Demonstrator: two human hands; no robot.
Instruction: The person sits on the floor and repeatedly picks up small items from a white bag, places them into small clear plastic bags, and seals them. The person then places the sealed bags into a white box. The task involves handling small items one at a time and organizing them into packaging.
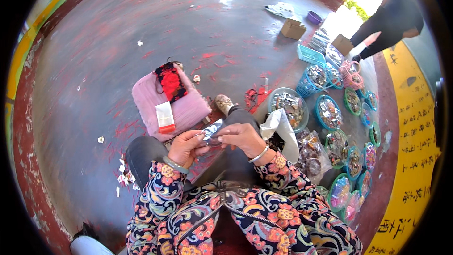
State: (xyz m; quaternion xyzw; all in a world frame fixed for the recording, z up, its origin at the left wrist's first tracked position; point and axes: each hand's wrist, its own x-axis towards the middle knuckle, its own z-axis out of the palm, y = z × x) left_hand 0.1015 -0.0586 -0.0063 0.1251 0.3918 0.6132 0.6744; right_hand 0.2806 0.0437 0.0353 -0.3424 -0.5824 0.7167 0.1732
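Note:
A small, shiny clear plastic bag [213, 128] is held up between my two hands in front of my lap. My left hand [187, 146] pinches its left side with thumb and fingers. On the other side, my right hand [242, 138] has its fingers closed on the bag's edge. Glare hides what the bag contains, if anything. Just beyond my left hand stands a pink padded stool [141, 97]. On it lie a black and red cloth pouch [171, 82] and a white packet with a red end [164, 115].
At my right are a white sack [288, 137], a clear bag of dark items [311, 160] and several baskets, including a round tub [288, 106] of small packets. Cardboard box [293, 29] and purple basin [314, 17] sit farther off. Red scraps litter the floor. A person [394, 19] bends at far right.

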